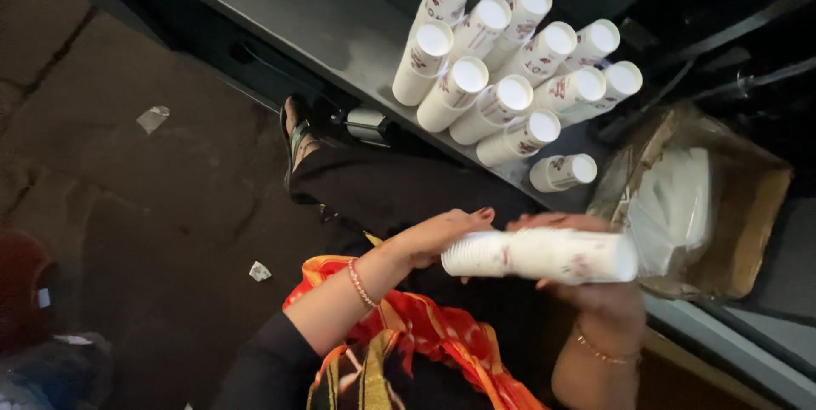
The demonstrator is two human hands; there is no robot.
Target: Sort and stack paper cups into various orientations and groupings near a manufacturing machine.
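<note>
I see the left hand (442,236) and right hand (595,291) both clamped on a sideways stack of paper cups (540,255), steadying it just off the counter (280,11) edge, near the standing cup stacks (510,79).

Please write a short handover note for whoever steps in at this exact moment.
Left hand: grips the narrow end of a stack of white paper cups, held level.
Right hand: supports the stack's wide end from below.
Done: about a dozen cup stacks lie side by side on the grey shelf.
Left: the stack in hand is not yet on the shelf. An open cardboard box with a plastic liner sits to the right.
</note>
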